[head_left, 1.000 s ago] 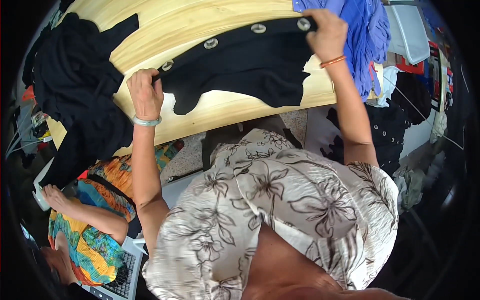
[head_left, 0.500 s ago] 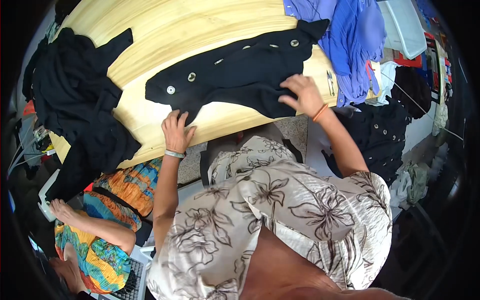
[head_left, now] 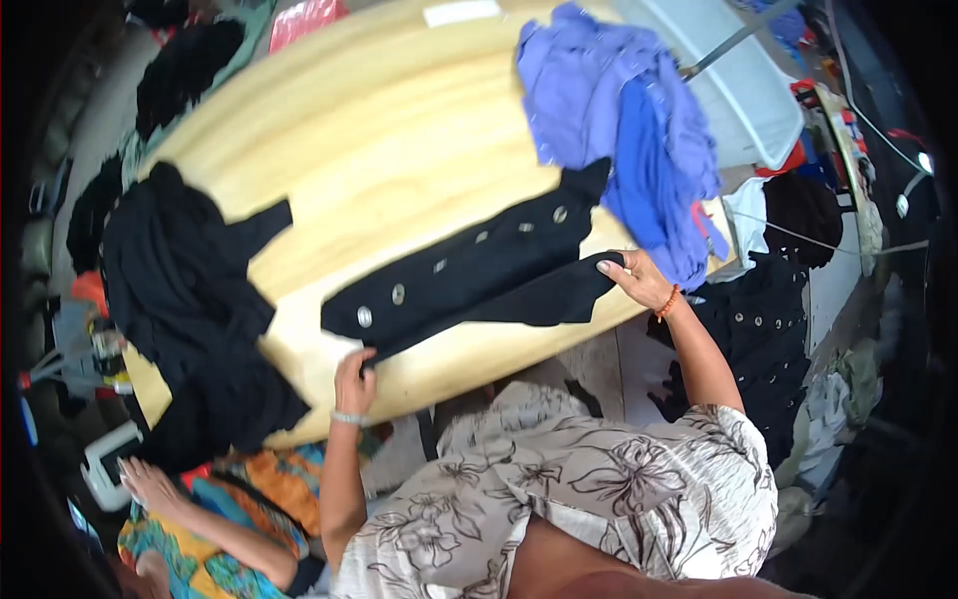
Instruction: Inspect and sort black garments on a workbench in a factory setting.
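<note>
A black garment with round silver buttons [head_left: 469, 275] lies folded in a long strip across the pale wooden table [head_left: 369, 140]. My left hand [head_left: 353, 377] pinches its lower left corner near the table's front edge. My right hand [head_left: 635, 280] grips the garment's right end, where a flap of black cloth folds over. A bracelet circles each of my wrists.
A heap of black clothes [head_left: 190, 299] covers the table's left end. Blue and purple garments [head_left: 629, 130] are piled at the right end, beside a white tub [head_left: 748, 90]. Another person in bright orange and blue clothing [head_left: 200, 519] sits at lower left. Dark buttoned cloth [head_left: 768, 329] hangs at right.
The black garment was held spread wide, then folded over. My hands have drawn closer to the table's front edge, and the garment now lies as a narrower strip.
</note>
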Demonstrator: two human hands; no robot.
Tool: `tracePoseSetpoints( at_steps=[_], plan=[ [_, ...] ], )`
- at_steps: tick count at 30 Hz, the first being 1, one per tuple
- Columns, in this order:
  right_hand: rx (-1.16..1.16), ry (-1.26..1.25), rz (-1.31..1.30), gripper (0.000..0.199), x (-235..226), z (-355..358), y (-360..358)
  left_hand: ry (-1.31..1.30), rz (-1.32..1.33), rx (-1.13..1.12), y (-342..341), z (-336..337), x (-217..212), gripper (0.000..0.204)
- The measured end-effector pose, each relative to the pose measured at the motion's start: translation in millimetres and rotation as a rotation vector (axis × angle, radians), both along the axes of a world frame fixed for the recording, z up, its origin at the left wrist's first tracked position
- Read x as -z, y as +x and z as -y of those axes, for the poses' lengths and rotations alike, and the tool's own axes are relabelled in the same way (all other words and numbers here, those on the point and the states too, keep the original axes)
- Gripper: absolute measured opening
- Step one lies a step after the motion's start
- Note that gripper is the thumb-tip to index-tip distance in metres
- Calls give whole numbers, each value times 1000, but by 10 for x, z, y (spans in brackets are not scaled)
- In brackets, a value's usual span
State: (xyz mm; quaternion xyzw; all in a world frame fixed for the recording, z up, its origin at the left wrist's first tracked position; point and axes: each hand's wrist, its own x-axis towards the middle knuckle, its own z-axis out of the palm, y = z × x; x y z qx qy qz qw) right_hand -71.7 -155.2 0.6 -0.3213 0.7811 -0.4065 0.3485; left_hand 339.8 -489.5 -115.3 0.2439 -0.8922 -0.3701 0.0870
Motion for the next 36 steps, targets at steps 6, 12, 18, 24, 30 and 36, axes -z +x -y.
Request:
tracePoseSetpoints(
  at_steps=[6, 12, 18, 24, 30, 36],
  plan=[
    [135, 368, -1102, 13, 327, 369, -466, 313, -52, -118, -538, 158, -162, 21],
    [-161, -128, -455, 31, 470, 1589, 713, 311, -77, -191, -491, 177, 116, 17],
    [-525, -189, -129, 47, 831, 2320, 1931, 665, -217, -221, -569, -64, -251, 18],
    [-476, -231, -108, 31, 1124, 2251, 2021, 692, -137, -216, -386, -71, -252, 8],
    [-504, -214, 16, 36, 1094, 2176, 1981, 467, -43, -248, -259, -37, 15, 22],
    [-463, -23, -71, 30, 900, 2089, 1909, 587, 5, -212, -469, -107, -318, 15]
  ],
)
